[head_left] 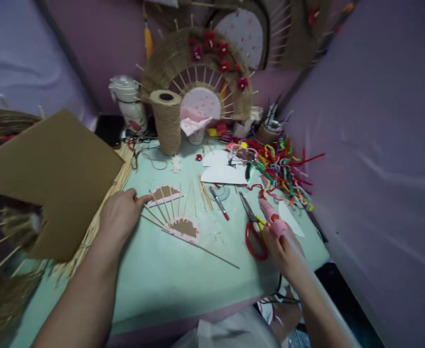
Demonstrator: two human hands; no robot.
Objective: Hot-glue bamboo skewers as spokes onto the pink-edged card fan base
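My right hand (283,244) is wrapped around a pink hot glue gun (273,217), its nozzle pointing up and away over the table. Beside it lie scissors (253,227) with red handles. My left hand (120,215) is at the table's left side, fingers curled, one digit reaching to the left end of a cardboard half-circle (166,193) with a pale edge. Whatever that hand pinches, I cannot make out. Thin wooden sticks fan out from a second half-circle (185,228) with pink-spotted trim, and one long stick (215,256) runs along its straight side.
White paper half-circles (223,175), a marker (219,203) and loose sticks lie mid-table. Colourful pipe cleaners (288,169) pile up at right. A twine spool (167,125), a jar (130,106) and a large flowered fan (168,58) stand behind. Cardboard (60,179) leans at left.
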